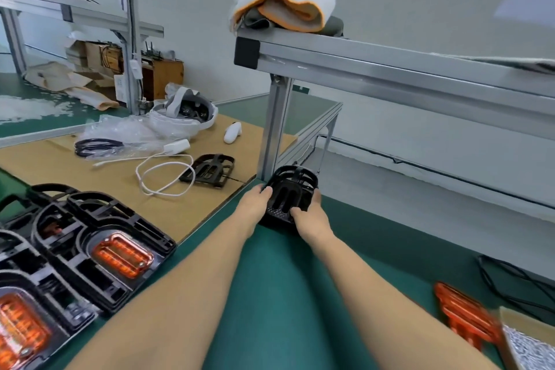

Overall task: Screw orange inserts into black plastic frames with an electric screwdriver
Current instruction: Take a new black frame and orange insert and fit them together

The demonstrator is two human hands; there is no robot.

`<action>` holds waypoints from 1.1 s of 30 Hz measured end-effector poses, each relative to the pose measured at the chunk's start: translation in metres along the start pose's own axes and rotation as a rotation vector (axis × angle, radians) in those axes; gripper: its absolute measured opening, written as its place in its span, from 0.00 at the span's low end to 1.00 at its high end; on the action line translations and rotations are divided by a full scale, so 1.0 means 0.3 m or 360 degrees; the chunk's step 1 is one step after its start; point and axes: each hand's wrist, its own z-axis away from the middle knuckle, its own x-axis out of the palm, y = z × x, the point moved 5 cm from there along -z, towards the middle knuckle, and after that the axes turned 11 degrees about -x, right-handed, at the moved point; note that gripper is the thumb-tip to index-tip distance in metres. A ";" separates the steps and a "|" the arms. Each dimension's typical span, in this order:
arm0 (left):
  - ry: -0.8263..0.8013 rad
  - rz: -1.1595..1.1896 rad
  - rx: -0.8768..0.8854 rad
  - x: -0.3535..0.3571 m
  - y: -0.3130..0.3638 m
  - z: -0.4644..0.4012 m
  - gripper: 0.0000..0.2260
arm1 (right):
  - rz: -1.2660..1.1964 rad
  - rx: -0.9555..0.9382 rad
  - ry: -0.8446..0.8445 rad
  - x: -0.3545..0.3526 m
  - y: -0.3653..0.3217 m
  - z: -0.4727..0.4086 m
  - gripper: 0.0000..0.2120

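Note:
Both arms reach forward over the green mat (270, 294). My left hand (255, 200) and my right hand (309, 219) grip the two sides of an empty black plastic frame (289, 189) that stands at the foot of an aluminium post. At the lower left lie stacked black frames with orange inserts (121, 255) fitted in them. A loose orange insert (464, 309) lies at the lower right. Another empty black frame (210, 170) rests on the cardboard sheet. No electric screwdriver is in view.
An aluminium shelf (390, 69) with folded cloths (285, 6) overhangs the right side, and its post (274, 129) stands just behind the held frame. The cardboard sheet (60, 159) carries a white headset (186, 117), a controller (232, 132), cables and plastic bags. A cardboard box corner (528, 342) sits at the lower right.

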 end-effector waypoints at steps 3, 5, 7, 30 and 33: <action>0.0072 -0.0112 0.0074 0.004 -0.023 0.042 0.16 | -0.0116 -0.0013 0.0022 -0.030 0.004 0.058 0.33; 0.0086 -0.0116 0.0143 0.014 -0.046 0.098 0.14 | -0.0113 -0.0022 0.0039 -0.051 0.019 0.123 0.34; 0.0087 -0.0136 0.0199 0.030 -0.073 0.177 0.13 | -0.0072 -0.0049 0.0055 -0.073 0.033 0.207 0.35; -0.0398 0.0425 0.0170 0.345 -0.192 0.832 0.13 | -0.0684 -0.0376 0.0602 -0.540 0.043 0.899 0.27; -0.0484 0.0615 -0.0098 0.364 -0.201 0.843 0.12 | 0.0025 -0.0735 0.0499 -0.586 0.019 1.012 0.31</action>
